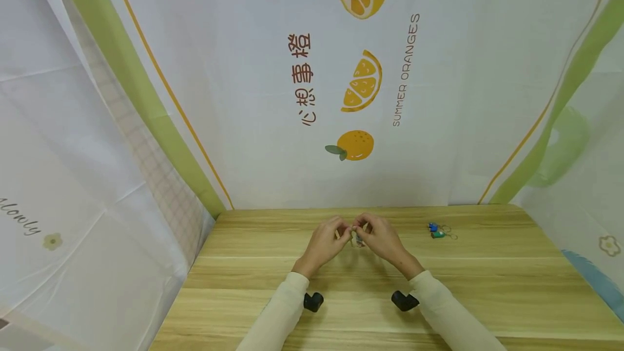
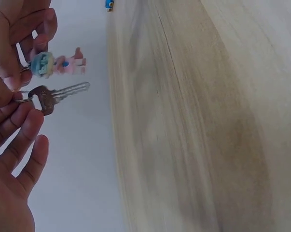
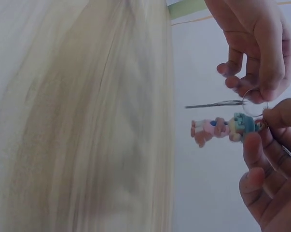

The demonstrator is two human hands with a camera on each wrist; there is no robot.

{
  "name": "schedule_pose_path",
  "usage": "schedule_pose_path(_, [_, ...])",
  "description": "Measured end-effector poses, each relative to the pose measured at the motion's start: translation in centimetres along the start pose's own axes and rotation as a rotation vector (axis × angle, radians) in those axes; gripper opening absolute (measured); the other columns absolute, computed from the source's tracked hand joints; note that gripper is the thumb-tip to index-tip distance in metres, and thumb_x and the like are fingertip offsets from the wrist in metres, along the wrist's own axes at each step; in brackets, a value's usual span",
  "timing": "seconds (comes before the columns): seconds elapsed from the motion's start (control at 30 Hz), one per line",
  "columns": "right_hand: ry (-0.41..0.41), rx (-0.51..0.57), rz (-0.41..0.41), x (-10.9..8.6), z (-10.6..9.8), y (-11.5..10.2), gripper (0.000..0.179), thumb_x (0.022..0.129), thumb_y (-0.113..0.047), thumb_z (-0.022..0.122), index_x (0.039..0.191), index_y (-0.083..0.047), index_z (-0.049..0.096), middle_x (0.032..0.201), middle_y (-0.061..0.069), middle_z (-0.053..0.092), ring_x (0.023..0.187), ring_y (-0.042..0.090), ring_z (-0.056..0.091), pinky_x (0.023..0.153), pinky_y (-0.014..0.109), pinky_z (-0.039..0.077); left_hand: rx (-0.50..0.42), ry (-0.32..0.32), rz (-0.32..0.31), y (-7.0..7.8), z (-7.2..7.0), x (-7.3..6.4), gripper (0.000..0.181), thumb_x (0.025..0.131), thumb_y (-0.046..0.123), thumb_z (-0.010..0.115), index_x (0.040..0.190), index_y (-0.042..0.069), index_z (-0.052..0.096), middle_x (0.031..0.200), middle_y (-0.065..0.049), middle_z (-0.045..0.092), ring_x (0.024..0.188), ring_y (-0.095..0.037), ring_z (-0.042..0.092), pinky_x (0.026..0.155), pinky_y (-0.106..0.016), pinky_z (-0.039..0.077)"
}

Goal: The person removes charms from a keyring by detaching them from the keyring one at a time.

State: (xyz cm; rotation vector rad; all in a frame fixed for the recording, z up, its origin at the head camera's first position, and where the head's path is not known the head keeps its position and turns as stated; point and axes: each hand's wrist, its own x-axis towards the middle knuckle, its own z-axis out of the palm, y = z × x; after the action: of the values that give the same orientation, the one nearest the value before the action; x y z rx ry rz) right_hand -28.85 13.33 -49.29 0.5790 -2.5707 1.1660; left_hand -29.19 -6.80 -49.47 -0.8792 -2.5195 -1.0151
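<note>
Both hands meet near the back middle of the wooden table, held just above it. My left hand [image 1: 323, 244] pinches a thin metal key ring [image 2: 22, 100] between thumb and forefinger. A metal key [image 2: 68, 91] hangs from that ring. Between the fingertips of my right hand [image 1: 383, 241] is the top end of a small figurine keychain [image 3: 226, 128], with a teal hat and a pink body. The figurine and the key dangle side by side. Fingertips partly cover where the ring and the figurine's fitting meet, so I cannot tell whether they are joined.
Right of the hands, a blue figure keychain [image 1: 433, 227] and a green one [image 1: 438, 235] lie on the table [image 1: 487, 286], each with a metal ring. A printed white cloth [image 1: 263, 123] hangs behind the table's back edge. Black camera mounts [image 1: 313, 301] jut from the wrists.
</note>
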Motion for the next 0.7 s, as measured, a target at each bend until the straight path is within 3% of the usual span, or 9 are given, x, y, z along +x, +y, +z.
schedule_pose_path(0.17, [0.033,-0.020,0.081,-0.1,-0.4,0.8,0.007,0.104,-0.016,0.070,0.106,-0.011,0.073,0.096,0.002,0.071,0.070,0.009,0.058,0.059,0.025,0.047,-0.001,0.022,-0.020,0.2,-0.3,0.1,0.010,0.106,0.014,0.064,0.102,0.013,0.073,0.093,0.002,0.070,0.080,-0.007,0.061,0.071,-0.020,0.053])
schedule_pose_path(0.37, [0.042,-0.003,0.115,0.0,-0.8,1.8,0.009,0.103,-0.016,0.071,0.107,-0.009,0.074,0.097,0.004,0.073,0.070,0.009,0.059,0.058,0.026,0.048,-0.006,0.045,-0.033,0.1,-0.8,0.2,0.010,0.106,0.016,0.066,0.106,0.012,0.075,0.093,0.002,0.071,0.080,-0.006,0.062,0.072,-0.021,0.054])
schedule_pose_path(0.6, [0.074,-0.001,0.075,-0.1,-1.3,2.2,0.018,0.104,-0.013,0.070,0.121,-0.007,0.074,0.104,0.008,0.075,0.072,0.009,0.061,0.056,0.025,0.049,-0.014,0.053,-0.040,-0.1,-1.0,0.1,0.009,0.105,0.015,0.066,0.107,0.012,0.075,0.094,0.002,0.071,0.081,-0.006,0.062,0.072,-0.021,0.054])
schedule_pose_path(0.7, [0.083,-0.012,0.075,-0.1,-1.6,2.3,0.017,0.105,-0.013,0.069,0.119,-0.008,0.075,0.104,0.008,0.076,0.076,0.011,0.063,0.058,0.025,0.049,-0.009,0.057,-0.050,-0.2,-1.1,0.1,0.009,0.105,0.015,0.066,0.107,0.013,0.075,0.094,0.003,0.071,0.082,-0.006,0.061,0.072,-0.021,0.054])
